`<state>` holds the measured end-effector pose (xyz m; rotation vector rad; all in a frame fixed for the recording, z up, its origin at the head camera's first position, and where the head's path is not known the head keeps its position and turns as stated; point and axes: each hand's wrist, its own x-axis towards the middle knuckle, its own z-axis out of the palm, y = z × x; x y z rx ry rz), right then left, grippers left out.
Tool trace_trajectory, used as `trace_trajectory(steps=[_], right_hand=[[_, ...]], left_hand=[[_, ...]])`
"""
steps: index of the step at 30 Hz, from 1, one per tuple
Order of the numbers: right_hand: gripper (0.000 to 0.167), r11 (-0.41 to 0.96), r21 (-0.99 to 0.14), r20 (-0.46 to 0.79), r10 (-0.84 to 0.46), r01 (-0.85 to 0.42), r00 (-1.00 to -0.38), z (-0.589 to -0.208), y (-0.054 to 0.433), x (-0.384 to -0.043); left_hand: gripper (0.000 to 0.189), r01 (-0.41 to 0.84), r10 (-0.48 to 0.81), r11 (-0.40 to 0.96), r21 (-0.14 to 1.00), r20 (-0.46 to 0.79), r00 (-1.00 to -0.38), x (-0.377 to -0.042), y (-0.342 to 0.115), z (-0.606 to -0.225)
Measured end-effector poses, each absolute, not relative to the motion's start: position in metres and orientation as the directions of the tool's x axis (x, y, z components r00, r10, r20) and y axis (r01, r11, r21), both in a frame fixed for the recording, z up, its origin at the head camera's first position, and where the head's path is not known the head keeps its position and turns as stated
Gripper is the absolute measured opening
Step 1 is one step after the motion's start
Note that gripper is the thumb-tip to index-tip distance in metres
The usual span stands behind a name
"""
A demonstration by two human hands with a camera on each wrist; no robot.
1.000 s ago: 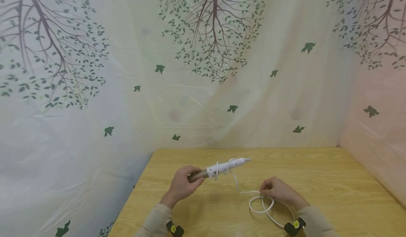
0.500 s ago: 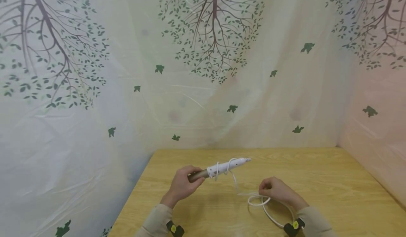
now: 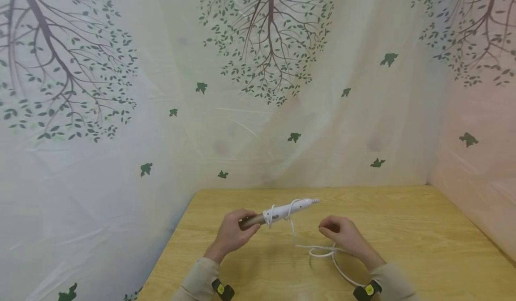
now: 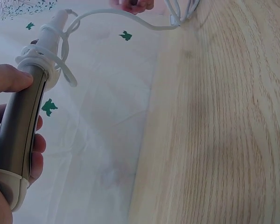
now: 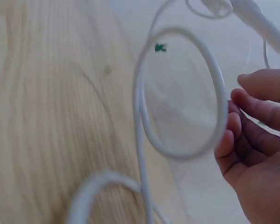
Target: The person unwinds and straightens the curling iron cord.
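Observation:
My left hand (image 3: 234, 234) grips the bronze barrel of a hair styling iron (image 3: 288, 211), holding it above the table with its white handle slanting up to the right. In the left wrist view my thumb lies along the barrel (image 4: 21, 121), near the handle. A white cord (image 5: 219, 79) winds loosely round the handle, then drops towards the table in loops. Over these loops, my right hand (image 3: 348, 236) hovers with loosely curled fingers and a gap between thumb and forefinger. In the right wrist view one cord loop passes right beside its fingertips, with nothing pinched.
The wooden table (image 3: 423, 229) spreads beneath both hands. A pale curtain (image 3: 258, 157) printed with trees and green leaves hangs behind it and along both sides. Each wrist wears a dark camera band (image 3: 222, 290).
My right hand has let go of the cord and moved up and leftward. The cord's loops have shifted slightly left. My left hand and the iron stay nearly still.

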<state>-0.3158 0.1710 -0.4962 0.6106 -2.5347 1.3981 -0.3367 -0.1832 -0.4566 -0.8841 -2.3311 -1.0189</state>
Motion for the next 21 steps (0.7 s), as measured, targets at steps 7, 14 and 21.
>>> trace_trajectory(steps=[7, 14, 21], right_hand=[[0.019, 0.365, -0.801, 0.404, -0.256, -0.475, -0.878, -0.501, 0.144, -0.307], [0.022, 0.281, -0.835, 0.405, -0.266, -0.473, -0.875, -0.501, 0.124, -0.298], [0.022, 0.261, -0.822, 0.441, -0.270, -0.506, -0.856, -0.497, 0.112, -0.296]], left_hand=[[0.021, 0.703, 0.367, 0.525, 0.479, 0.618, -0.695, -0.337, -0.182, -0.457], [0.023, 0.699, 0.368, 0.526, 0.485, 0.611, -0.701, -0.334, -0.180, -0.457], [0.022, 0.703, 0.363, 0.518, 0.488, 0.619, -0.697, -0.333, -0.180, -0.458]])
